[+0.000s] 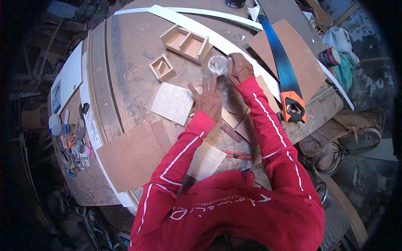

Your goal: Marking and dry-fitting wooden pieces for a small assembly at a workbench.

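My left hand (pixel 208 98) lies flat with fingers spread on the wooden workbench (pixel 134 50), pressing on thin plywood pieces beside a pale square panel (pixel 173 103). My right hand (pixel 238 68) is curled at the rim of a small clear plastic container (pixel 217 65) just ahead of the left hand, its fingers touching it. Both arms wear red sleeves with white stripes.
A divided wooden tray (pixel 186 43) and a small wooden box (pixel 161 67) stand farther back. A hand saw with blue blade and orange handle (pixel 284 79) lies at the right. A red utility knife (pixel 238 155), brown boards (pixel 133 155), white strips (pixel 217 39) and a can (pixel 329 57) surround them.
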Tool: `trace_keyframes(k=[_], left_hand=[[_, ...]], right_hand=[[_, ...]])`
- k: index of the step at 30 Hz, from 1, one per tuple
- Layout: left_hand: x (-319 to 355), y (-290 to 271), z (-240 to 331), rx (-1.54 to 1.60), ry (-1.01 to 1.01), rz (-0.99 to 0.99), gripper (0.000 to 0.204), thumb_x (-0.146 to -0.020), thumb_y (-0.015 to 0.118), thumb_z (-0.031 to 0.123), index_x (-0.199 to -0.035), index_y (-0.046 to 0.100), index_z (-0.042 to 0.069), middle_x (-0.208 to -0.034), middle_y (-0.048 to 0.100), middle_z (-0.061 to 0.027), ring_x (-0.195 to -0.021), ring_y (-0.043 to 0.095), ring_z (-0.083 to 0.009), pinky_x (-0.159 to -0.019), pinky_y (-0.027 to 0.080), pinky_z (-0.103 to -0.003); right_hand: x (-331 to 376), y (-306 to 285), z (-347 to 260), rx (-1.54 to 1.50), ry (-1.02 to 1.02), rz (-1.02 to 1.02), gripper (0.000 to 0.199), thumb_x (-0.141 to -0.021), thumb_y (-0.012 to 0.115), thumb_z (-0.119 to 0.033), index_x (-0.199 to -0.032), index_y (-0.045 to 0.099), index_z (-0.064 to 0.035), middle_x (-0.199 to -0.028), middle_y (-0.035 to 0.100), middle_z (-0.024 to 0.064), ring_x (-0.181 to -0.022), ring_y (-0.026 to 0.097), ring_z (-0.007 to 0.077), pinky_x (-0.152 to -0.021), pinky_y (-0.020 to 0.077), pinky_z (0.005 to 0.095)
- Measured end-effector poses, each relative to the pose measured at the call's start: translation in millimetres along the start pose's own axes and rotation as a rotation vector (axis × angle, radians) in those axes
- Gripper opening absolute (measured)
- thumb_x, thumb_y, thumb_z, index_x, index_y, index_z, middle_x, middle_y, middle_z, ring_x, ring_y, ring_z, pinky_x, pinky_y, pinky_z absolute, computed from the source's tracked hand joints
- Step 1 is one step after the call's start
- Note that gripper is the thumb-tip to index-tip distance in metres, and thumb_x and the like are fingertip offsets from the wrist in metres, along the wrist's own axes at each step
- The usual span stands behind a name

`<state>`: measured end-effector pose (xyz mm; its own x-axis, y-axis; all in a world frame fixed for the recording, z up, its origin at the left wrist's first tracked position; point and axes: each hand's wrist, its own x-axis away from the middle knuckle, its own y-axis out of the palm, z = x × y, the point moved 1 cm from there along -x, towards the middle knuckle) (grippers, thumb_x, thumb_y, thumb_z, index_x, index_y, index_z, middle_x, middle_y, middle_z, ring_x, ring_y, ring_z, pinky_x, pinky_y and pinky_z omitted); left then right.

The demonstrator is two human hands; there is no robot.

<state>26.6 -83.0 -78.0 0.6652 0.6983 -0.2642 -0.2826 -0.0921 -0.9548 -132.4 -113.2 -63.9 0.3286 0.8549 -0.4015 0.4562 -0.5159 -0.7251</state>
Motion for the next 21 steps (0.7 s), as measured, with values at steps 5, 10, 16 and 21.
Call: trace_keyframes(k=[5,10,16,21], left_hand=[[-1.7,-7.0,0.9,-0.017,-0.025,-0.177,0.024,-0.08,0.049,0.006,-0.095,0.065,-0.002,-0.141,0.032,-0.0123,-0.13,0.028,-0.0378,-0.098,0.005,-0.074],[-3.5,-9.3,-1.3,0.041,-0.032,-0.084,0.023,-0.079,0.049,0.005,-0.092,0.065,-0.004,-0.141,0.032,-0.0136,-0.13,0.028,-0.0394,-0.099,0.004,-0.075],[-5.4,-4.7,-4.5,0.014,-0.01,-0.055,0.027,-0.082,0.046,0.007,-0.1,0.06,-0.005,-0.14,0.033,-0.0153,-0.13,0.028,-0.0388,-0.098,0.005,-0.075],[-6.9,-8.4,-2.9,0.004,-0.009,-0.106,0.027,-0.084,0.045,0.009,-0.102,0.059,-0.004,-0.14,0.033,-0.0149,-0.13,0.028,-0.0377,-0.098,0.004,-0.076]], right_hand=[[-7.3,-0.6,-1.0,0.05,0.035,0.0,0.016,-0.081,0.05,-0.018,-0.082,0.054,-0.002,-0.077,0.058,0.0195,-0.074,0.059,0.0375,-0.067,0.0481,0.044],[-12.7,-6.0,-3.4,-0.008,0.107,-0.001,0.02,-0.08,0.048,-0.018,-0.079,0.056,-0.0006,-0.077,0.06,0.0216,-0.074,0.06,0.0391,-0.067,0.0479,0.0447],[-17.7,-13.1,-7.3,-0.045,0.118,0.031,0.024,-0.08,0.048,-0.02,-0.085,0.06,-0.0003,-0.08,0.062,0.0232,-0.078,0.06,0.0401,-0.068,0.0472,0.0451],[-19.2,-22.8,-10.2,-0.046,0.057,0.072,0.024,-0.083,0.045,-0.018,-0.085,0.062,-0.0012,-0.078,0.061,0.0233,-0.076,0.061,0.0393,-0.07,0.0477,0.0426]])
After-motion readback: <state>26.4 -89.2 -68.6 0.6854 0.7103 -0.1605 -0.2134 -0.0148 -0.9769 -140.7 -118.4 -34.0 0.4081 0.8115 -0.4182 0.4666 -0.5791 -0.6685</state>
